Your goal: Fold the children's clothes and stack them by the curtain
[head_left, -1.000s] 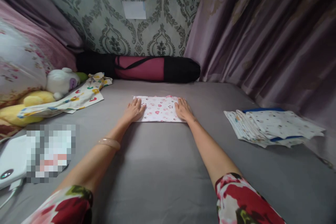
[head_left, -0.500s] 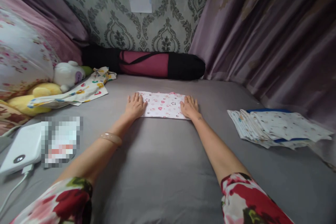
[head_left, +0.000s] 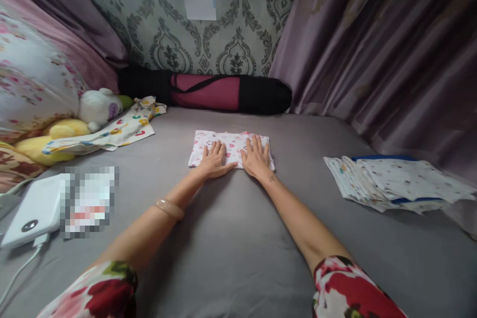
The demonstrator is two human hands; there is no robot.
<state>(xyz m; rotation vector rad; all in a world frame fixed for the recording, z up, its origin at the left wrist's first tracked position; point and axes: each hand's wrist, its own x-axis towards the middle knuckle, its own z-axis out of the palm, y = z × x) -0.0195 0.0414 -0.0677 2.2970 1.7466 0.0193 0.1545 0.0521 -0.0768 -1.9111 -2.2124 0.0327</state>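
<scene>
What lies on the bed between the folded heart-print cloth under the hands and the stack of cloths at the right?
Only bare grey sheet lies between the folded cloth and the stack of cloths, as the head view shows.

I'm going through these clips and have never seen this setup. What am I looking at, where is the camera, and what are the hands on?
There is no machine: a person wears a camera on the head, looking forward and down along both arms. The left hand and right hand lie flat, side by side, on a small folded heart-print cloth on a grey bed sheet. Neither hand grips anything. To the right lies a stack of folded cloths; to the left, soft toys, another printed cloth and a white charger. A rolled mat bag lies against the wall.
</scene>
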